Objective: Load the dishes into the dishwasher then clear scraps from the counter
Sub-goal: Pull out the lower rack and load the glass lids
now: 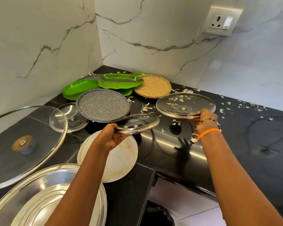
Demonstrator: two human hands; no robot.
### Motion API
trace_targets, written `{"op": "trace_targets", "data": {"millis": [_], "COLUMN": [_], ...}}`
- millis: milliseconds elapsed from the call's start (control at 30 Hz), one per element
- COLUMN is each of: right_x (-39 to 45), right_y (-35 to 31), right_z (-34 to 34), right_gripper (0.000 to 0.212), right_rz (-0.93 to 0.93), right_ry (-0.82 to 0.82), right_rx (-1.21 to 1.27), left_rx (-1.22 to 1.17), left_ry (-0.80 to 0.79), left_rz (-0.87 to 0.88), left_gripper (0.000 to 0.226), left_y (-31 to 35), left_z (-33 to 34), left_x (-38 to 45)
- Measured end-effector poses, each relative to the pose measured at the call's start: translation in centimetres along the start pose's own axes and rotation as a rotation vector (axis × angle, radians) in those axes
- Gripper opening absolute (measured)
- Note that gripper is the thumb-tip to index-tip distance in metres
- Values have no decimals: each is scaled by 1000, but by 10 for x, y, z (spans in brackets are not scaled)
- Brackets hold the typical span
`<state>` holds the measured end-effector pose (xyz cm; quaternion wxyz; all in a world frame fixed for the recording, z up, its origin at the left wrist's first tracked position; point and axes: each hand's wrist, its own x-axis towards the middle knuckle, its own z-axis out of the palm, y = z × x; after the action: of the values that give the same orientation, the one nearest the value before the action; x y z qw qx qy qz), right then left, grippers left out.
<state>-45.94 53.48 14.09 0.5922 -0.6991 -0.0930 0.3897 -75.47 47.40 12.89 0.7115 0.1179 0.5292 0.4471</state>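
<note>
The left hand (110, 138) is gripping a glass lid (137, 123) by its rim, fingers curled under it, above the black counter (235, 136). The right hand (204, 119) is pinching a second glass lid (185, 103) just beside the brown plate (153, 86), with white scraps (145, 108) lying between the lids.

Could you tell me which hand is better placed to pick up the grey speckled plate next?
Left. The left hand hovers just beside the grey speckled plate, though it grips a glass lid. The right hand holds another lid farther away.
</note>
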Motion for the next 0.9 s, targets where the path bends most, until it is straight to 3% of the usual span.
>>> {"op": "trace_targets", "data": {"millis": [67, 133, 400, 500, 733, 900], "right_x": [4, 9, 5, -2, -18, -24], "right_y": [-12, -22, -45, -49, -36, -31], "right_z": [-15, -28, -77, -87, -116, -133], "right_gripper": [30, 12, 20, 31, 16, 28], "right_rz": [-45, -119, -662, -911, -1202, -1199], "right_ry": [19, 37, 244, 231, 237, 203], "right_rx": [67, 112, -258, -359, -567, -568], "left_rx": [53, 109, 474, 584, 958, 1277], "left_ry": [-18, -31, -60, -79, -23, 60], "left_rz": [-13, -18, 50, 104, 606, 958], "left_gripper": [24, 23, 19, 18, 29, 36], "left_y": [-4, -6, -22, -29, -38, -37], "left_z": [9, 20, 55, 69, 96, 111], "left_x": [0, -1, -5, -8, -6, -20]}}
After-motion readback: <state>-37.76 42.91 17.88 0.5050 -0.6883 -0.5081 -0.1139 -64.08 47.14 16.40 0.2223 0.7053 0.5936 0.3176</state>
